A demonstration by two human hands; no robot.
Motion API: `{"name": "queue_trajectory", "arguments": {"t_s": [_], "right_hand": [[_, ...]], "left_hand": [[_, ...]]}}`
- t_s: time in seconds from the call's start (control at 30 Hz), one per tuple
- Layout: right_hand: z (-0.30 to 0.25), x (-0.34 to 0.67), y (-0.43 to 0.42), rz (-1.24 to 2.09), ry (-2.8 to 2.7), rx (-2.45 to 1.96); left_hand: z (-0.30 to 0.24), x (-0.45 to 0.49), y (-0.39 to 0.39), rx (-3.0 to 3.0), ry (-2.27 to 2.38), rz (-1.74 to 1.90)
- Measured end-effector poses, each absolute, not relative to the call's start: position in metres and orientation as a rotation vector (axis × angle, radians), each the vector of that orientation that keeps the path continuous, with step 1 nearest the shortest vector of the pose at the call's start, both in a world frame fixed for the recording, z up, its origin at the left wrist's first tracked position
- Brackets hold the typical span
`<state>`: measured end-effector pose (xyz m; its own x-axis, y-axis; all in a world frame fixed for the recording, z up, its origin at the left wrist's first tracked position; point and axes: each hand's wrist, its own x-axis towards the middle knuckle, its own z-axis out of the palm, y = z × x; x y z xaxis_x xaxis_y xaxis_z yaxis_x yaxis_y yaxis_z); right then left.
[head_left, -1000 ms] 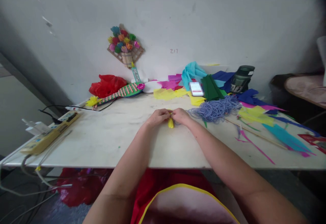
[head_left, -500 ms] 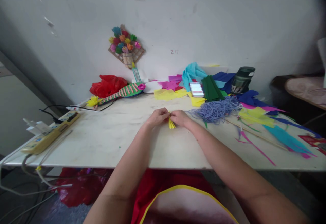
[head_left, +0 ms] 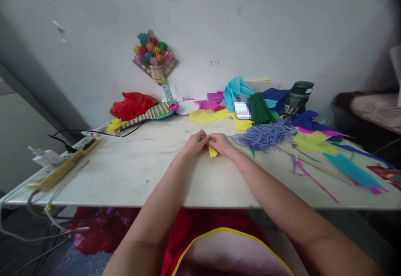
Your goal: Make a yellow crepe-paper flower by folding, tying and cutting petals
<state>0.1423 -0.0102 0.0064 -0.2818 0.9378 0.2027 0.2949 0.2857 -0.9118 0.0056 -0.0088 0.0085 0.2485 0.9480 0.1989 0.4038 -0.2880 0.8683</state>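
Observation:
Just above the middle of the white table, a small pleated piece of yellow crepe paper (head_left: 213,152) hangs out below my fingers, its folds fanning toward me. My right hand (head_left: 220,144) pinches its gathered upper part between thumb and fingers. Touching it from the other side is my left hand (head_left: 196,143), its fingertips pressed together at the same spot; what lies between them is hidden. A heap of thin purple-grey cord (head_left: 266,134) lies to the right of my right hand.
Crepe paper sheets, including a green one (head_left: 260,108), crowd the table's back right beside a dark bottle (head_left: 297,98). A flower-decorated green craft piece (head_left: 156,112) and a red plastic bag (head_left: 133,105) lie at the back left. A power strip (head_left: 62,165) sits at the left edge.
The yellow paper has turned slightly to the right, and its fanned end shows narrower. My fingers have shifted a little around its gathered top; both hands remain together.

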Motion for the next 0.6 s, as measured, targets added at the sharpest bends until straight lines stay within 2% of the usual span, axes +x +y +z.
{"name": "queue_trajectory", "arguments": {"t_s": [0.2, 0.33, 0.47, 0.6], "right_hand": [[0.006, 0.144, -0.011, 1.354, -1.451, -1.07], [0.005, 0.148, -0.01, 1.46, -1.406, -0.984], [0.003, 0.148, -0.01, 1.438, -1.46, -0.958], [0.002, 0.146, -0.008, 1.119, -1.651, -0.993]], "left_hand": [[0.007, 0.003, -0.01, 1.737, 1.045, 0.98], [0.013, 0.0, -0.016, 1.681, 0.913, 0.9], [0.018, -0.003, -0.017, 1.819, 1.022, 0.854], [0.018, -0.005, -0.014, 1.953, 1.134, 0.816]]}}
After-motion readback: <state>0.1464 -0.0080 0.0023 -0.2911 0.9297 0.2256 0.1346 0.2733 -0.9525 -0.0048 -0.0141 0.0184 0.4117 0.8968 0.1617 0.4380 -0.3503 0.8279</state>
